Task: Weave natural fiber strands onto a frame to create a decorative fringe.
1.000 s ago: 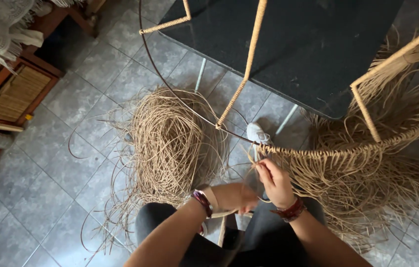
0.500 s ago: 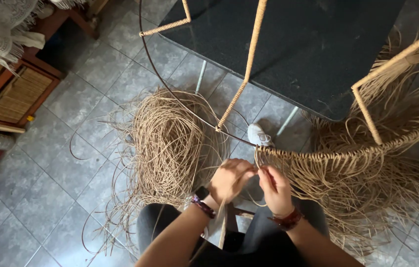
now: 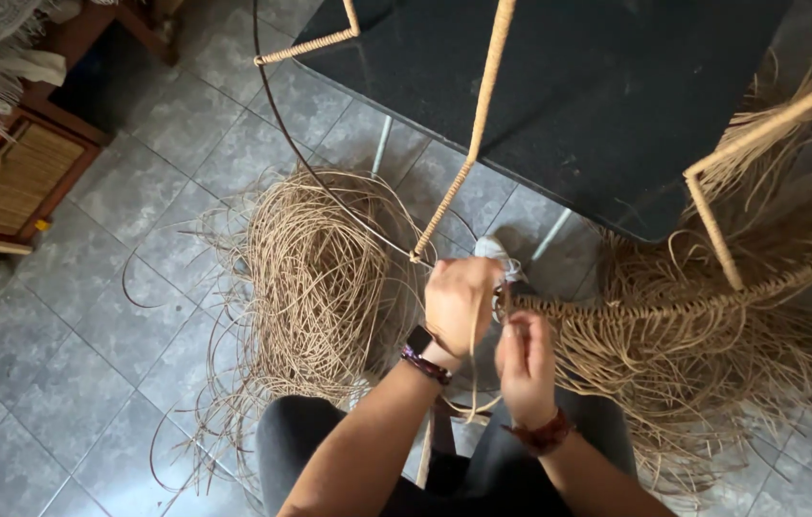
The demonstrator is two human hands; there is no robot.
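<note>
My left hand (image 3: pixel 461 302) is closed around a tan rattan strand (image 3: pixel 476 369) right at the wrapped metal frame ring (image 3: pixel 617 308). My right hand (image 3: pixel 525 359) sits just below and beside it, fingers pinched on the same strand, which loops down between my wrists. The ring's wrapped stretch runs to the right, with many loose strand ends (image 3: pixel 712 383) hanging off it. A wrapped rod (image 3: pixel 471 158) of the frame slants up from my left hand.
A big coil of loose rattan (image 3: pixel 315 287) lies on the grey tile floor to the left. A black tabletop (image 3: pixel 597 96) on thin legs stands ahead. A wooden cabinet with woven doors (image 3: pixel 13 177) is at far left. My knees are at the bottom.
My left hand rose from beside my knee up to the frame ring and closed on the strand. My right hand dropped slightly below the ring.
</note>
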